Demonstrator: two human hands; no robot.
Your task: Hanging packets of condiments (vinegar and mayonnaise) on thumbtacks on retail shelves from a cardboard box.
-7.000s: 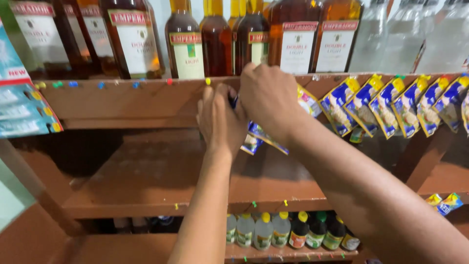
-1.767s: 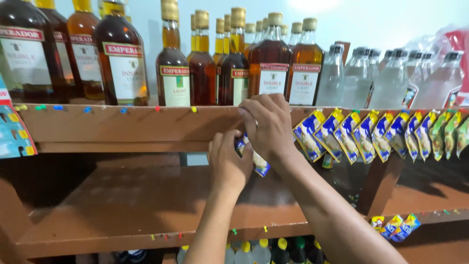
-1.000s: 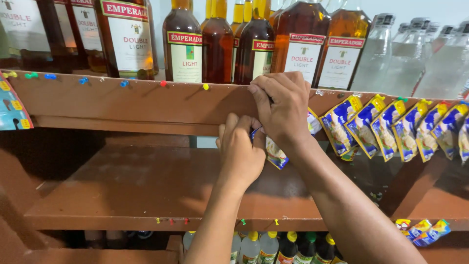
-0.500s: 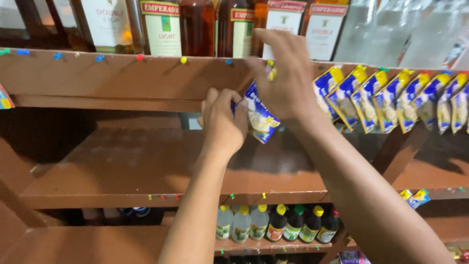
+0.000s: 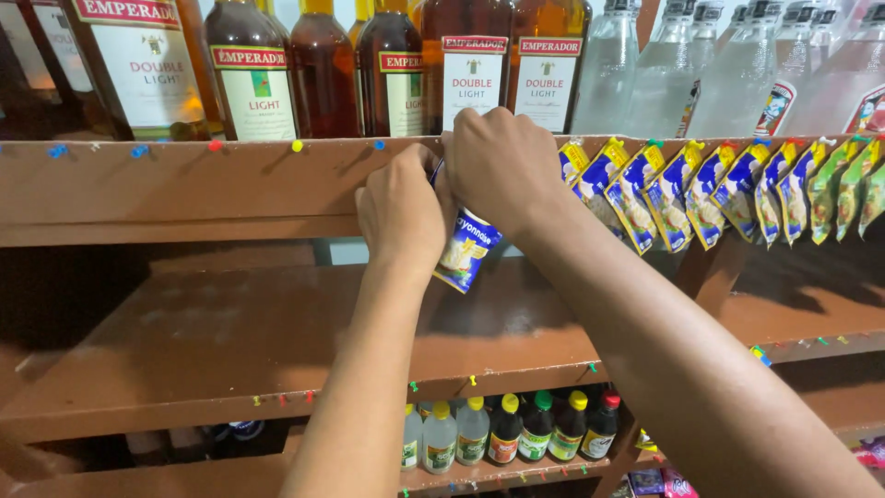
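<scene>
A brown wooden shelving unit fills the frame, its painted boards matt and slightly scuffed, with coloured pushpins dotted along the front edge of the top board. Along the top of the frame stand glass bottles of amber liquor, smooth and glossy with paper labels; at upper right, clear bottles. At centre, the left hand and right hand meet at the shelf edge, both closed on a blue-and-white glossy sachet that hangs tilted just below them; its top is hidden by the fingers. To the right, a row of similar blue and yellow sachets hangs pinned from the same edge. The middle board is bare wood. At bottom centre, small bottles with coloured caps stand in a row.
</scene>
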